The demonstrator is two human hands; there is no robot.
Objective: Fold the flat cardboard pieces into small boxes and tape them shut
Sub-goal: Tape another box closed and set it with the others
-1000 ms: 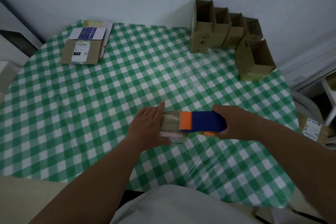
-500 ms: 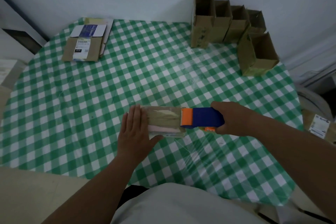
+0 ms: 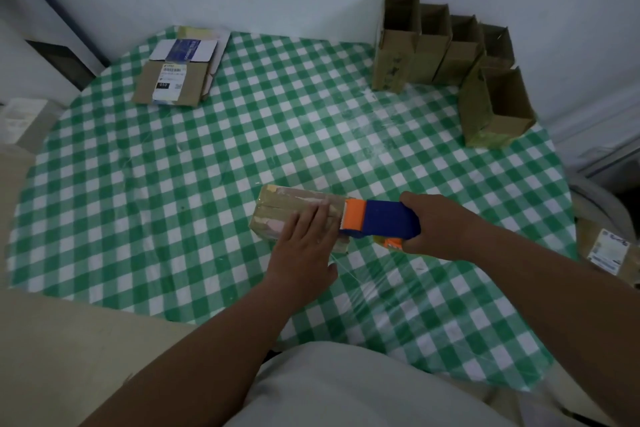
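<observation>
Head cam — left hand point(image 3: 304, 246) flat, fingers straight, pressing small cardboard box point(image 3: 277, 215) mid-table on green checked tablecloth point(image 3: 173, 184), right hand point(image 3: 436, 229) gripping blue-orange tape dispenser point(image 3: 381, 224) at box's right end — touching.

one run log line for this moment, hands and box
step: taping box | left hand: flat on small box | right hand: grips tape dispenser at box end | open boxes: far right

Left hand point(image 3: 304, 246) lies flat, fingers straight; right hand point(image 3: 438, 229) is curled in a grip.
</observation>
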